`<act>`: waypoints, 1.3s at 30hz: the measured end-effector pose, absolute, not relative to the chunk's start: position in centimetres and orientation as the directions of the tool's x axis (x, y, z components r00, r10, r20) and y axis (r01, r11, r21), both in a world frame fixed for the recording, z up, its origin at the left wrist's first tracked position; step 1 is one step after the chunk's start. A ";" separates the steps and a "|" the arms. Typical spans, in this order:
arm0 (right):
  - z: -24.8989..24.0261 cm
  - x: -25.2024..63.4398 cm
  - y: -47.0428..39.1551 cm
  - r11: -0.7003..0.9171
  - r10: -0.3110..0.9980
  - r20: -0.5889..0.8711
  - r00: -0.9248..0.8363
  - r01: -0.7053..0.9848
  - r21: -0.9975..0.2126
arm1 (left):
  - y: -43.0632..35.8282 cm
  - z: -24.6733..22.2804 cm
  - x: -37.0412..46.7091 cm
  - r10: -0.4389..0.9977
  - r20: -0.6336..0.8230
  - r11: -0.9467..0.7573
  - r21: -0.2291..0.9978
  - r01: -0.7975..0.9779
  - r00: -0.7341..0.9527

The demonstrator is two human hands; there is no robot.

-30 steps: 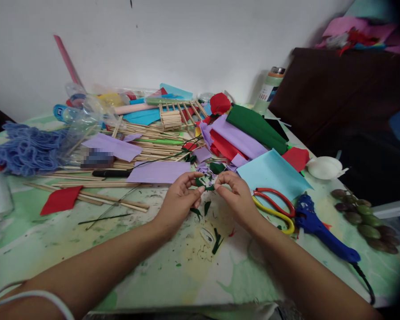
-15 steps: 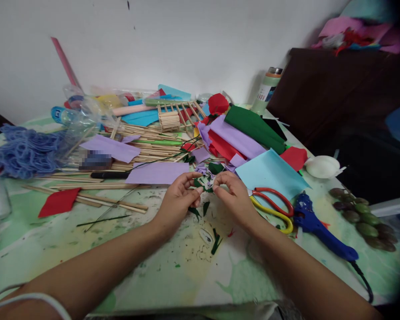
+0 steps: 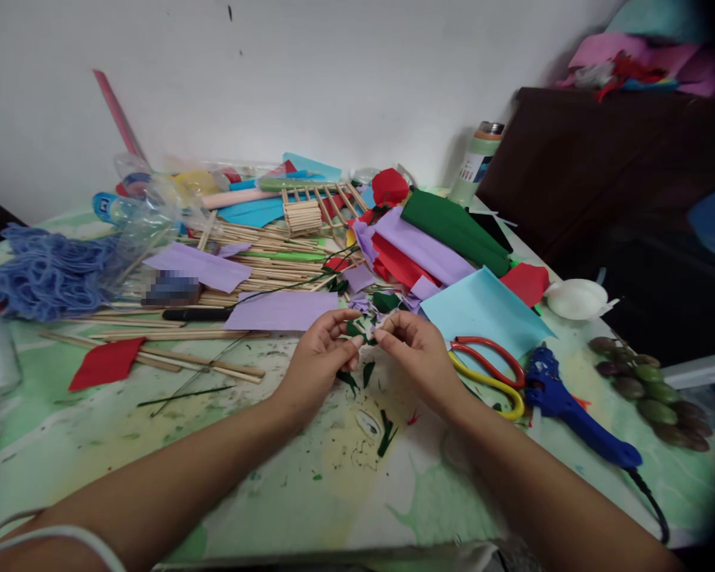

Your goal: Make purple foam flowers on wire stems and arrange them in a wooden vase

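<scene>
The table (image 3: 244,496) is taking up most of the view, and its pale green and white cover is showing many small marks. On its far left part, a blue netting heap (image 3: 48,270) is lying. To the right of this heap, a spread of thin wooden sticks (image 3: 274,278) is stretching to the middle. Behind the hands, toward the right, a dark green roll (image 3: 456,230) is resting over purple and red paper. In front of this roll, a light blue sheet (image 3: 485,310) is lying. The blue glue gun (image 3: 577,425) is pointing away from the person, and the scissors (image 3: 489,342) are lying just beside it, with one red and one yellow handle.

The left hand (image 3: 327,345) is almost closing: its thumb and index finger are pinching a dark green piece (image 3: 355,328) above the middle of the table. The right hand (image 3: 414,345) is facing it with curled fingers; its thumb and index tips are being very near this piece, but I cannot tell if they are gripping it. Below the piece, small green cuttings (image 3: 368,373) are lying on the cover.
</scene>
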State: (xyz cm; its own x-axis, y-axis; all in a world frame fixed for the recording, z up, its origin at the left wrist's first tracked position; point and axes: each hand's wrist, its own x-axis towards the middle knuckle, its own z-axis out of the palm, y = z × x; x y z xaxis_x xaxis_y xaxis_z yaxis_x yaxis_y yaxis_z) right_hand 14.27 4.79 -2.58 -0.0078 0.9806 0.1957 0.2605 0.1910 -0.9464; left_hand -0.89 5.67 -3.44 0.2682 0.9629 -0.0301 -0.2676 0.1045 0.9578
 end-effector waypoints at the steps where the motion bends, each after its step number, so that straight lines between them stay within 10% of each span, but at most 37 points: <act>1: -2.7 14.2 4.8 0.181 0.983 0.184 -0.009 0.228 -0.957 | 5.7 -3.5 -0.9 0.963 -0.030 0.104 0.958 -0.267 0.269; 39: -2.6 13.9 4.3 0.137 0.991 0.135 -0.026 0.142 -0.980 | 5.7 -3.8 -1.2 0.955 -0.108 0.135 0.987 -0.082 0.275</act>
State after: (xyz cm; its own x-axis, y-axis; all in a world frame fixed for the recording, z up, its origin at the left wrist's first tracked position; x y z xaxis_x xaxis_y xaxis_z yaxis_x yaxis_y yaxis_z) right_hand 13.86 4.34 -2.59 -0.0258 0.9905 0.1348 0.1416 0.1371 -0.9804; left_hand -1.23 5.68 -3.82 0.2747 0.9555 -0.1078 -0.0824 0.1351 0.9874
